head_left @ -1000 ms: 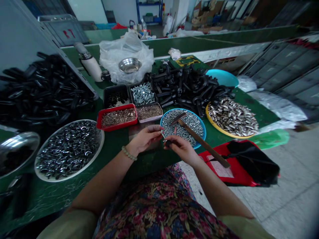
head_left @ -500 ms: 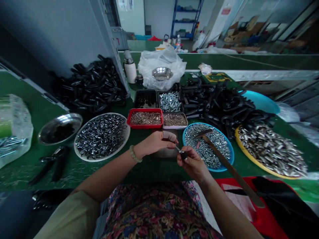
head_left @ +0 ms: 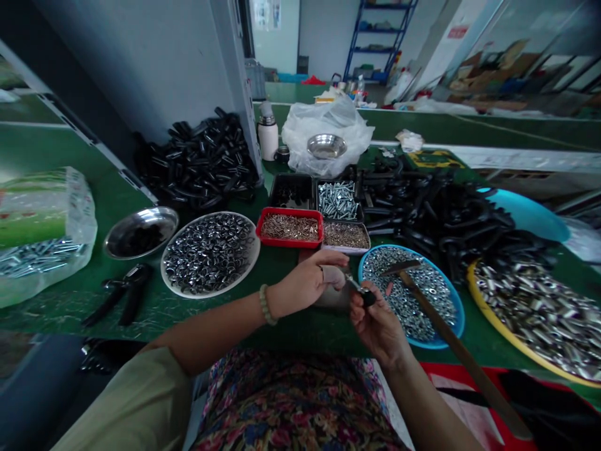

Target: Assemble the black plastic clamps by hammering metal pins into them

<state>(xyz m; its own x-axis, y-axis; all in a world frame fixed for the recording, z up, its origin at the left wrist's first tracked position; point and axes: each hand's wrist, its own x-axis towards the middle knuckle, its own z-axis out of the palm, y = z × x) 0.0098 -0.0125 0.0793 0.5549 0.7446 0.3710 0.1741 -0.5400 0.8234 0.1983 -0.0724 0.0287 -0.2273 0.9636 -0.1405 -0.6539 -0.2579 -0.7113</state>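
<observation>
My right hand (head_left: 379, 327) pinches a black knob (head_left: 368, 297) with a thin metal screw (head_left: 353, 283) standing out of it toward the left. At the screw's other end are the closed fingers of my left hand (head_left: 307, 283), which has a pale wrap around one finger. Both hands are in front of the parts trays, over a flat plate (head_left: 331, 298) that they partly cover. Just right of them is a blue basin (head_left: 461, 313) of small metal nuts, and a hammer (head_left: 439, 322) lies across it.
A red tray (head_left: 291, 242) of small pins, bolts (head_left: 337, 199) and a white plate (head_left: 165, 275) of shiny rings lie ahead and left. Black handles (head_left: 206, 163) are heaped by the pillar. A yellow basin (head_left: 507, 332) of metal sleeves stands at right, a hand gripper (head_left: 123, 294) at left.
The view has turned a little to the left, so the bench appears shifted rightward. My hands stay together on the screw and knob; the left fingers look more curled around the screw's end.
</observation>
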